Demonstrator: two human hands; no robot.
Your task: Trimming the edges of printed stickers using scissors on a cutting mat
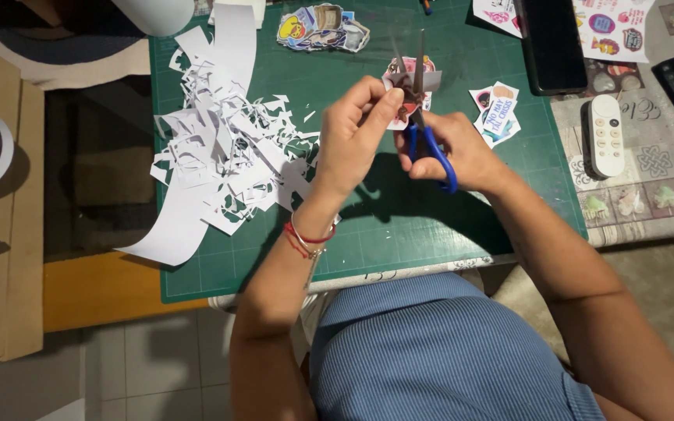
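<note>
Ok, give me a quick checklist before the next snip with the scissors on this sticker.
1. Scissors held by the right hand, fingers through the blue handles: ok.
2. Blades open and pointing away from the body: ok.
3. Sticker piece pinched in the left hand: ok.
4. Left fingertips clear of the blades: cannot tell, they sit very close.
5. Green cutting mat under the hands: ok.
6. Paper scraps away from the cut, to the left: ok.
</note>
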